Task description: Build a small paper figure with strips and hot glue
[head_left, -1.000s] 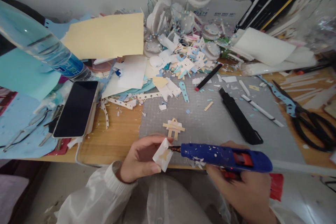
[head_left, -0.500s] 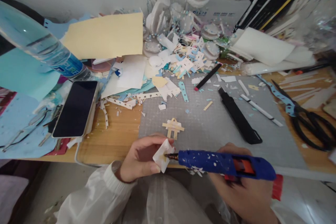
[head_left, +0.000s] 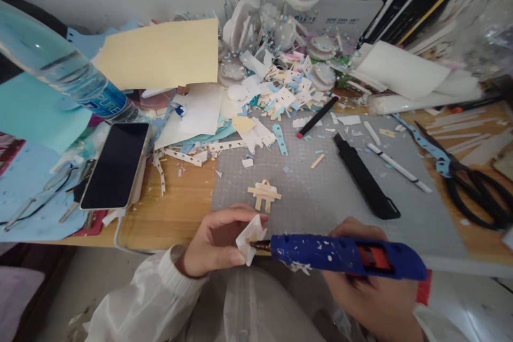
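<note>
My left hand (head_left: 218, 240) pinches a small white paper piece (head_left: 249, 237) at the near edge of the grey cutting mat (head_left: 328, 197). In my right hand (head_left: 372, 294) is a blue hot glue gun (head_left: 344, 255), gripped by the handle, with its metal nozzle touching the paper piece. A small cream paper cutout (head_left: 264, 194) lies on the mat just beyond my left hand.
On the mat lie a black utility knife (head_left: 365, 177), a white pen (head_left: 398, 168) and a black marker (head_left: 318, 116). Black scissors (head_left: 473, 184) rest at the right. A phone (head_left: 116, 164) and a water bottle (head_left: 64, 72) sit at the left; paper scraps heap behind.
The glue gun has slid left and slightly down, its nozzle now pressing into the paper piece. The paper piece has tilted and curled in my left fingers.
</note>
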The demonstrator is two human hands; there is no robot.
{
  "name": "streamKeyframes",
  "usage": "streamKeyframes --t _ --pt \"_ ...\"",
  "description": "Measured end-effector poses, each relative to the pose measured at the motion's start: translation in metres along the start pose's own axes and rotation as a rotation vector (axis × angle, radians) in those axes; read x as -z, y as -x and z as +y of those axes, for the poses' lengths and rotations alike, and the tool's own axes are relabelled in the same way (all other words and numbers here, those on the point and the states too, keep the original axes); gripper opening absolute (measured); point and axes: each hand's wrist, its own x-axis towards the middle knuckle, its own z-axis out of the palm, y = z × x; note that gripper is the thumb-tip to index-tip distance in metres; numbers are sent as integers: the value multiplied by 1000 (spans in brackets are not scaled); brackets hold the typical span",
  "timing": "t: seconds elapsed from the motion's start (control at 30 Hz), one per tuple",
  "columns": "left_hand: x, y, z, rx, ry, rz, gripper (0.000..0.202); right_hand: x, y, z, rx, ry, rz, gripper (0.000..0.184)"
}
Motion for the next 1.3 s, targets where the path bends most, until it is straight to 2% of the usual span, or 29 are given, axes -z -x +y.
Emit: streamKeyframes --t 0.27,0.47,0.6,0.83,0.97,1.3 --pt "0 -1 0 2 -26 -6 42 3 6 12 -17 69 -3 12" --pt "2 0 -1 -3 -52 -15 42 6 6 11 21 166 -3 9" --pt "2 0 -2 -9 -28 -27 42 4 6 10 11 118 -28 9" --pt "1 0 0 16 -16 -24 41 3 1 5 -1 -3 11 9" --pt "2 0 0 2 -36 -25 42 4 -4 0 -62 -93 30 13" --pt "2 1 -1 11 -10 -42 41 -1 2 4 -46 -125 -9 14"
